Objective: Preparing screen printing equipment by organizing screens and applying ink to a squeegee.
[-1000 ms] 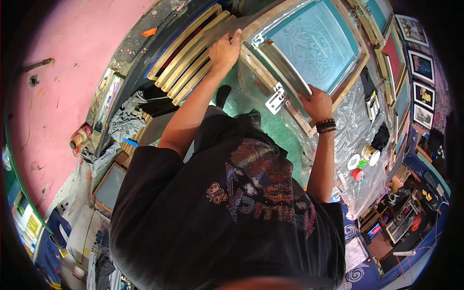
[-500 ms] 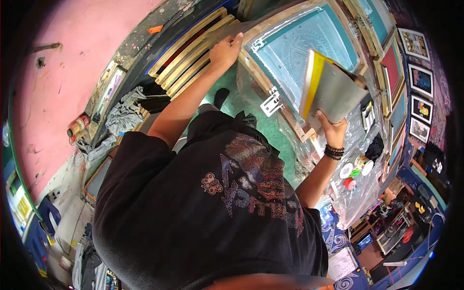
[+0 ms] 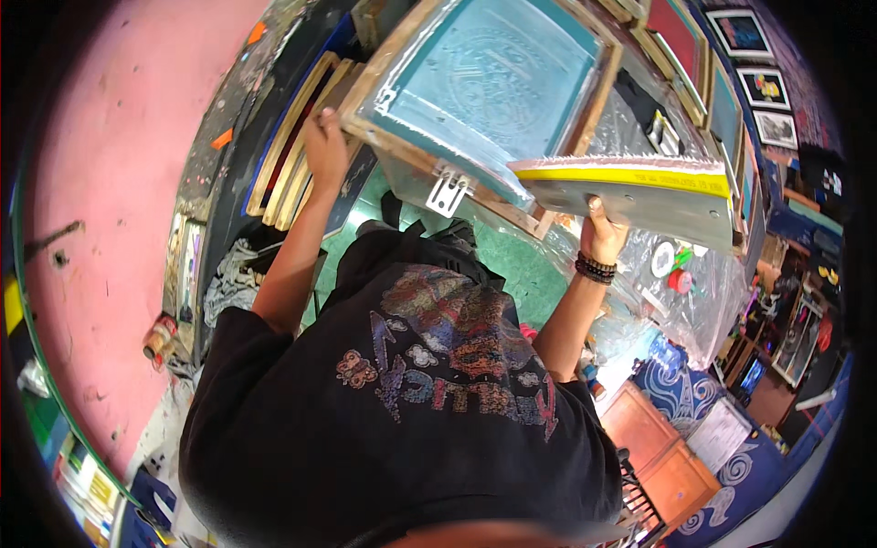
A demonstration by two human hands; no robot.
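A silk-screen printing frame (image 3: 519, 222) of pale wood, with teal mesh and a faint round design, lies ahead of me. White paste streaks its mesh edges. My left hand (image 3: 323, 151) is closed on the frame's near-left corner. My right hand (image 3: 605, 236) grips a wide squeegee (image 3: 630, 203) by its grey metal holder, thumb on the face toward me. The squeegee's yellow blade edge points up and carries whitish paste. Its left end overlaps the frame's near-right corner; whether they touch I cannot tell. A white metal hinge plate (image 3: 449, 190) sits on the frame's near side.
Several wooden frames (image 3: 297, 142) stand stacked at the left by a pink wall (image 3: 119, 183). Clear plastic sheet (image 3: 708, 301) covers the surface at right, with a red-lidded pot (image 3: 679, 280) and tape rolls. More screens (image 3: 681, 55) lean at the far right.
The squeegee has turned from nearly upright to lying crosswise, blade edge up. My left hand stays at the frame's corner. The whole view has swung, so the screen now appears farther left and higher.
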